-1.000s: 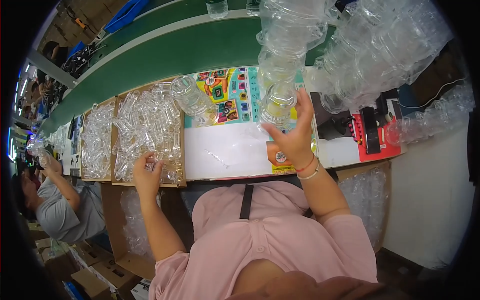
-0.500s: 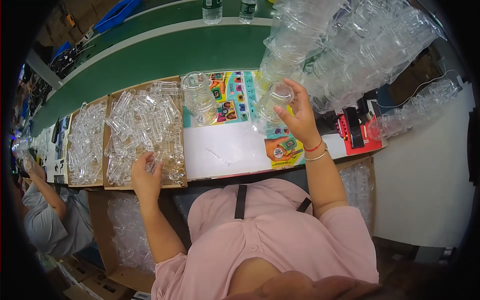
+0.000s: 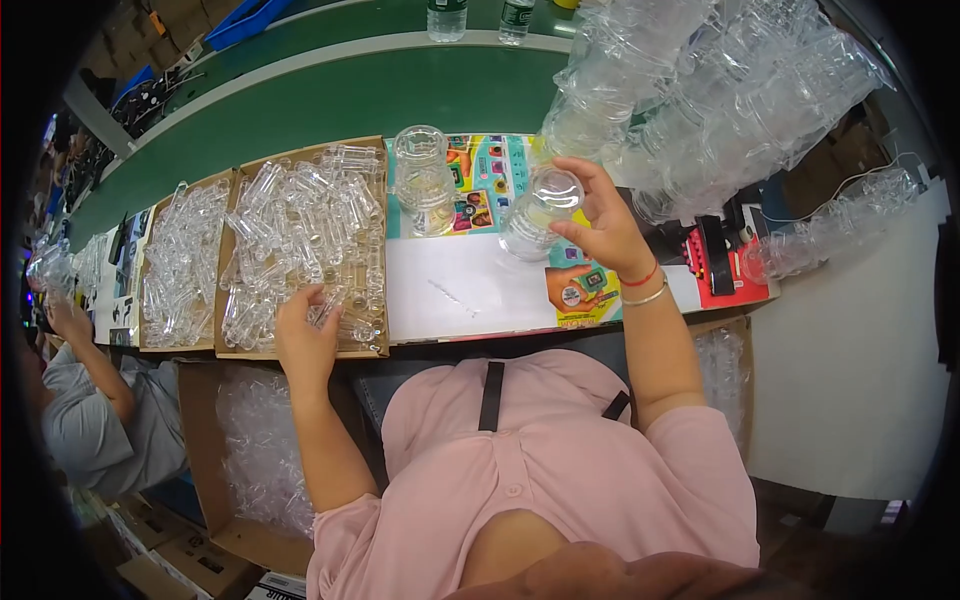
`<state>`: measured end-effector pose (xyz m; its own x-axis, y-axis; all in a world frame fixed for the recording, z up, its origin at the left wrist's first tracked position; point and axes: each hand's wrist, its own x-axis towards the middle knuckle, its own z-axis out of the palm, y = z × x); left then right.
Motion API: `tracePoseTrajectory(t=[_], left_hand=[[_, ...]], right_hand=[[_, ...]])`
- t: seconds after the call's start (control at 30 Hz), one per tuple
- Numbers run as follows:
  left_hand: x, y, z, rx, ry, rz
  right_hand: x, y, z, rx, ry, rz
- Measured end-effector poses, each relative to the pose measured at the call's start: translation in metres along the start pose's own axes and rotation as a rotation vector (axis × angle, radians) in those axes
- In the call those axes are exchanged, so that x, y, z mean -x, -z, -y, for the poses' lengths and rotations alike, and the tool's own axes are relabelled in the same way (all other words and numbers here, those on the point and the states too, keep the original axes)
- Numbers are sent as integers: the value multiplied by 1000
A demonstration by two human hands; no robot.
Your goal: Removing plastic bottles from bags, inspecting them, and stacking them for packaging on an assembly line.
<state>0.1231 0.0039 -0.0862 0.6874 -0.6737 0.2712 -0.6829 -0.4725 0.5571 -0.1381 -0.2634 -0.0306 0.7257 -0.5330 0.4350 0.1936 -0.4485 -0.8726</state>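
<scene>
My right hand (image 3: 610,230) is curved round the far right side of a clear plastic jar (image 3: 530,225) over the printed sheet, thumb and fingers near its round upper end. My left hand (image 3: 308,335) is at the near right part of a cardboard tray (image 3: 388,300) heaped with clear, elongated plastic pieces (image 3: 300,215). Its thumb and forefinger are bent but apart among the pieces, and I see none clearly held. Another clear jar (image 3: 422,180) stands just right of that tray, apart from both hands.
Tall stacks of bagged clear cups (image 3: 720,120) rise at the far right. A second tray of pieces (image 3: 185,270) lies to the left. A box of clear plastic (image 3: 260,450) sits below the table edge. Bottles (image 3: 446,20) stand far back. A co-worker (image 3: 110,410) sits at left.
The whole view has shifted slightly. The jar in my right hand is a little lower and more upright against the sheet. My left hand stays at the same place in the tray.
</scene>
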Motion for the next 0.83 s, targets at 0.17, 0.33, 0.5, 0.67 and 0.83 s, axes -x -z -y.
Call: tracePoseTrajectory(t=[0.17,0.33,0.5,0.67,0.83], left_hand=[[1,0,-1,15,15,-4],[1,-2,0,71,23,1],[0,-2,3,98,-4,-7],[0,0,7,17,-34,-17],[4,21,22,-103,-167,-123]], right_hand=[[-12,11,-10,-224,-82,184],[-19,17,-14,-276,-41,212],[-22,14,-19,-228,-18,228],[-24,7,-13,-99,64,212],[-10,-4,-6,200,114,-34]])
